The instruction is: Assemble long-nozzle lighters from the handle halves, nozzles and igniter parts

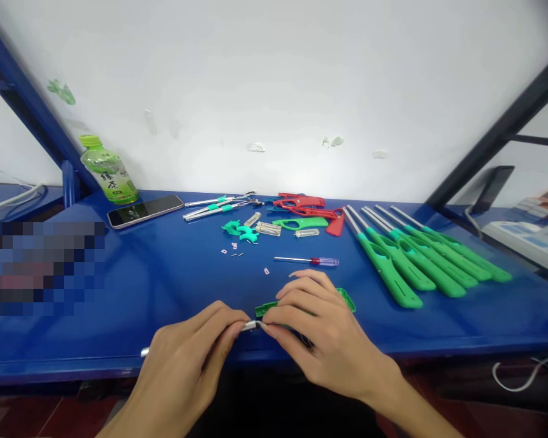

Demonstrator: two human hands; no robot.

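Observation:
Low over the table's front edge, my left hand point(187, 353) is closed around a silver lighter tube point(249, 326), whose far end pokes out on the left. The fingertips of my right hand point(324, 322) pinch the tube's dark inner end; what exactly lies between them is too small to make out. Behind and partly under my right hand lies a green lighter casing half point(346, 299). Past my fingers is a screwdriver point(305, 260) with a clear purple and red handle. Tiny metal pins and small pale pieces point(266, 271) lie scattered near it.
On the right lie several assembled green lighters point(393, 280). Towards the wall are red casings point(310, 207), clear fuel tanks point(268, 229), teal triggers point(241, 230) and loose tubes point(217, 208). A phone point(146, 210) and a green tea bottle point(109, 171) stand at the back left.

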